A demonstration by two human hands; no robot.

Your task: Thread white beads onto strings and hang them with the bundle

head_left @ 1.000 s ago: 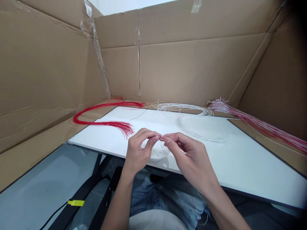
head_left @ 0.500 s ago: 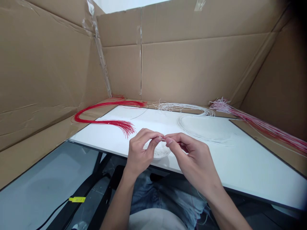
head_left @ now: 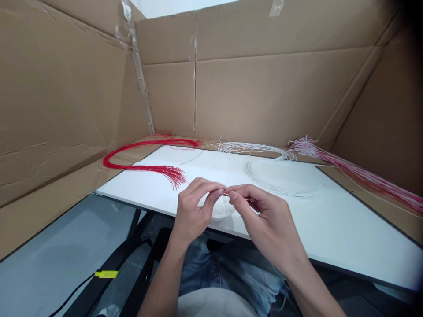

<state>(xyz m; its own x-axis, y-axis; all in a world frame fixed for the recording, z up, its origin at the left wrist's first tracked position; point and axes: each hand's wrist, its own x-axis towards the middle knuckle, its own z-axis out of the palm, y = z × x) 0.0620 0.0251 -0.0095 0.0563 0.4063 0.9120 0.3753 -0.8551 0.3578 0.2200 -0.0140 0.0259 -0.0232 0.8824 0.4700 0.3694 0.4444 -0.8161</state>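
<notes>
My left hand (head_left: 197, 204) pinches a tiny whitish piece between thumb and forefinger; its kind is too small to make out. Close beside it, my right hand (head_left: 264, 211) is closed in a pinch on a thin red wire (head_left: 226, 192), whose end meets the fingertips of the left. Most of that wire is hidden by the fingers. Behind and below the hands stands a bowl (head_left: 222, 209) with white bits in it, partly covered by the left hand. Thin strands, one pale and one reddish, hang down over the lap below my right wrist.
A bundle of red wires (head_left: 142, 167) curves across the table's (head_left: 333, 220) left back. White wires (head_left: 267, 149) lie coiled at the back middle. A red and white bundle (head_left: 360, 169) rests along the right side. Cardboard walls (head_left: 264, 88) enclose the table.
Both hands stay nearly in place, fingertips still together. The right hand has shifted very slightly; nothing else has visibly moved.
</notes>
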